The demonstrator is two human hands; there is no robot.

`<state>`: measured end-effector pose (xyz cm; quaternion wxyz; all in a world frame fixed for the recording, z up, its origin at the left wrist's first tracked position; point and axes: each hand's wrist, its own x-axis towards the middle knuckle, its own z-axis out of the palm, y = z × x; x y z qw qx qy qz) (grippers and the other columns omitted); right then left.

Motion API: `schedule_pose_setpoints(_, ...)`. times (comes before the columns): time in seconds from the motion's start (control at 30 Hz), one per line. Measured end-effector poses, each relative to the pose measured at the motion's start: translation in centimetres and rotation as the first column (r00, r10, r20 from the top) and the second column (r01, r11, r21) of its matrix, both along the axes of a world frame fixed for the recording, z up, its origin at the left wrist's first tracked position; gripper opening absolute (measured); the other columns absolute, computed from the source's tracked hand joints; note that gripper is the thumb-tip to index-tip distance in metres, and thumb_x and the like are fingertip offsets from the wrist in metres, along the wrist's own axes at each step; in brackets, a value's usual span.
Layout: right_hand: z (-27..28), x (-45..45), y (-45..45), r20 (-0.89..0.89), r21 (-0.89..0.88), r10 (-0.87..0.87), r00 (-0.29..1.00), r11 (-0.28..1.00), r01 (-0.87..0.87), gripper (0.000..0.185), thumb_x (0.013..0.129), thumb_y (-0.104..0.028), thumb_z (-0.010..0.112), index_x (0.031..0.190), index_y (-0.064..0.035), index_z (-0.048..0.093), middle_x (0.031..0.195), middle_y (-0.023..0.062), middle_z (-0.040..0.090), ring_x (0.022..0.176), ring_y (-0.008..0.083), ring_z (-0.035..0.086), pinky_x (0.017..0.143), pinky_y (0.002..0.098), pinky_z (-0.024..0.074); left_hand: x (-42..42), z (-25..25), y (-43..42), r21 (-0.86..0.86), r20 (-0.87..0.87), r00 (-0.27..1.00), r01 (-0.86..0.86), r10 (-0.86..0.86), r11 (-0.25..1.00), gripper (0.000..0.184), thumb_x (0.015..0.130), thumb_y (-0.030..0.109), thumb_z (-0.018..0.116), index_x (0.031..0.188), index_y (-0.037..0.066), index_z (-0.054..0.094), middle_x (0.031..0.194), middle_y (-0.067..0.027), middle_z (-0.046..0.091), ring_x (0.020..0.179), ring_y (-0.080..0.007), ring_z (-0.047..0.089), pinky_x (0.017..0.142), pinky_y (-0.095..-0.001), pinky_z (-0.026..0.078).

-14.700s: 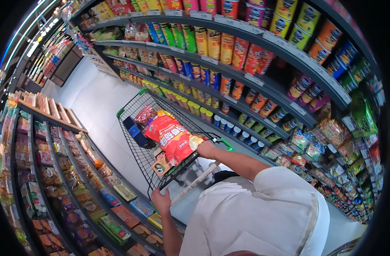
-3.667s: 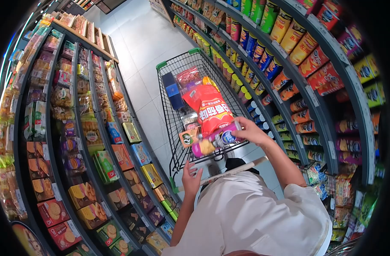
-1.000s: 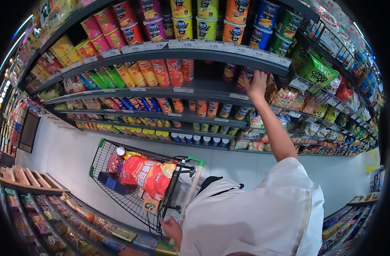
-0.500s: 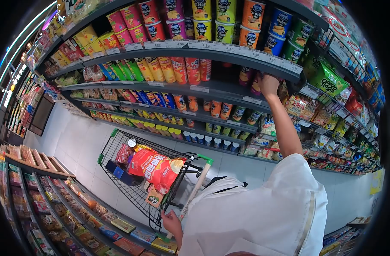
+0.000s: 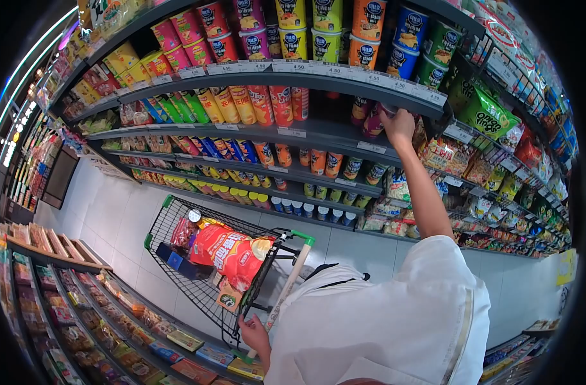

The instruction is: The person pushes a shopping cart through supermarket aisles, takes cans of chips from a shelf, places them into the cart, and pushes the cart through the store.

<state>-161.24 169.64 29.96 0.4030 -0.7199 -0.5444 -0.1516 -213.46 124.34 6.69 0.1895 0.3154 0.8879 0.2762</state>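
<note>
My right hand (image 5: 399,127) is closed around a purple chip canister (image 5: 373,122), which leans at the front of a dark shelf. Its upper part is partly covered by my fingers. A second purple canister (image 5: 359,110) stands just left of it. Low in the view, my left hand (image 5: 254,335) is beside the back end of the shopping cart (image 5: 177,285), near its pale handle (image 5: 292,282). Its fingers are loosely bent and apart, with nothing visible in them. In the cart lie a large red snack bag (image 5: 232,253), a dark blue box (image 5: 181,262) and other packs.
Above my right hand a shelf edge with price tags (image 5: 370,77) juts out, with stacked canisters on it. Red and yellow canisters (image 5: 261,104) stand further left. Bagged snacks (image 5: 485,115) fill the right-hand racks. Low shelves of packets (image 5: 113,314) run along the lower left.
My right hand has drawn the purple canister slightly outward and left, and more of it shows, tilted. My left hand stays by the cart. The whole view has shifted a little.
</note>
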Motion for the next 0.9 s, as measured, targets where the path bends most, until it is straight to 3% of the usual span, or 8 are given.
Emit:
schedule_pose_setpoints(0.13, -0.3, 0.3, 0.3, 0.004, -0.016, -0.028, 1.000, 0.999, 0.028, 0.047, 0.081, -0.035, 0.080, 0.105, 0.0039, 0.070, 0.092, 0.0275, 0.075, 0.088, 0.0482, 0.072, 0.083, 0.0547, 0.0573, -0.2, -0.4, -0.2, 0.040, 0.019, 1.000, 0.007, -0.008, 0.999, 0.054, 0.096, 0.030, 0.073, 0.138, 0.000, 0.058, 0.087, -0.0092, 0.076, 0.078, -0.0281, 0.075, 0.071, -0.0407, 0.056)
schedule_pose_setpoints(0.23, 1.0, 0.3, -0.5, 0.026, -0.135, 0.080, 0.996, 0.988, -0.076, 0.049, 0.080, -0.036, 0.078, 0.109, 0.0027, 0.070, 0.097, 0.0291, 0.074, 0.094, 0.0510, 0.070, 0.088, 0.0549, 0.0559, -0.2, -0.7, -0.2, 0.058, 0.069, 0.998, -0.012, 0.008, 0.998, 0.055, 0.096, 0.031, 0.073, 0.139, 0.000, 0.058, 0.088, -0.0092, 0.077, 0.079, -0.0278, 0.076, 0.072, -0.0407, 0.056)
schedule_pose_setpoints(0.37, -0.2, 0.1, -1.3, 0.068, -0.128, 0.112, 0.991, 0.986, -0.102, 0.066, 0.079, -0.034, 0.078, 0.131, 0.0003, 0.060, 0.126, 0.0332, 0.064, 0.112, 0.0517, 0.063, 0.097, 0.0551, 0.0522, -0.4, -1.5, -0.7, 0.049, 0.034, 0.999, 0.001, -0.003, 0.999, 0.059, 0.095, 0.032, 0.074, 0.141, 0.001, 0.056, 0.090, -0.0081, 0.078, 0.081, -0.0265, 0.076, 0.074, -0.0405, 0.057)
schedule_pose_setpoints(0.53, 1.2, -4.1, -4.2, 0.072, -0.155, 0.180, 0.981, 0.974, -0.167, 0.068, 0.081, -0.021, 0.075, 0.144, -0.0071, 0.053, 0.140, 0.0199, 0.058, 0.115, 0.0448, 0.065, 0.095, 0.0506, 0.0552, -0.4, -0.8, -0.8, 0.077, 0.111, 0.994, -0.007, -0.001, 0.997, 0.057, 0.094, 0.032, 0.075, 0.140, 0.002, 0.058, 0.092, -0.0075, 0.079, 0.083, -0.0257, 0.077, 0.075, -0.0398, 0.058)
schedule_pose_setpoints(0.63, 2.1, -7.2, -7.4, 0.129, -0.134, 0.395, 0.910, 0.916, -0.378, 0.073, 0.074, 0.000, 0.077, 0.143, -0.0082, 0.053, 0.141, 0.0165, 0.056, 0.127, 0.0419, 0.058, 0.104, 0.0459, 0.0508, 0.0, -1.1, -1.0, 0.108, 0.143, 0.990, -0.014, -0.002, 0.994, 0.053, 0.094, 0.031, 0.075, 0.136, 0.002, 0.060, 0.091, -0.0087, 0.079, 0.081, -0.0243, 0.077, 0.074, -0.0389, 0.058)
schedule_pose_setpoints(0.73, 3.8, -10.9, -9.3, 0.121, -0.065, 0.568, 0.814, 0.823, -0.565, 0.076, 0.073, 0.005, 0.078, 0.144, -0.0076, 0.054, 0.141, 0.0176, 0.056, 0.131, 0.0389, 0.058, 0.109, 0.0441, 0.0487, -1.2, -2.5, -1.4, 0.201, 0.155, 0.987, -0.071, 0.040, 0.977, 0.047, 0.095, 0.026, 0.075, 0.132, 0.000, 0.063, 0.088, -0.0084, 0.078, 0.077, -0.0187, 0.075, 0.072, -0.0346, 0.057)
schedule_pose_setpoints(0.83, 5.0, -14.8, -10.4, 0.050, 0.076, 0.701, 0.712, 0.708, -0.702, 0.074, 0.074, 0.005, 0.079, 0.143, -0.0042, 0.054, 0.139, 0.0179, 0.057, 0.129, 0.0357, 0.059, 0.110, 0.0431, 0.0486, -0.4, -1.6, -0.9, 0.350, 0.288, 0.955, -0.173, 0.070, 0.921, 0.035, 0.097, 0.017, 0.075, 0.124, -0.003, 0.066, 0.083, -0.0053, 0.075, 0.073, -0.0083, 0.068, 0.070, -0.0265, 0.054)
schedule_pose_setpoints(0.9, 6.5, -18.4, -11.5, -0.262, 0.180, 0.780, 0.568, 0.618, -0.765, 0.071, 0.075, 0.001, 0.081, 0.141, -0.0036, 0.055, 0.136, 0.0142, 0.058, 0.125, 0.0298, 0.061, 0.108, 0.0414, 0.0491, 0.0, 0.8, 0.1, 0.420, 0.268, 0.963, -0.142, 0.027, 0.896, 0.035, 0.098, 0.015, 0.074, 0.127, -0.002, 0.065, 0.089, -0.0063, 0.075, 0.075, -0.0095, 0.067, 0.069, -0.0264, 0.054)
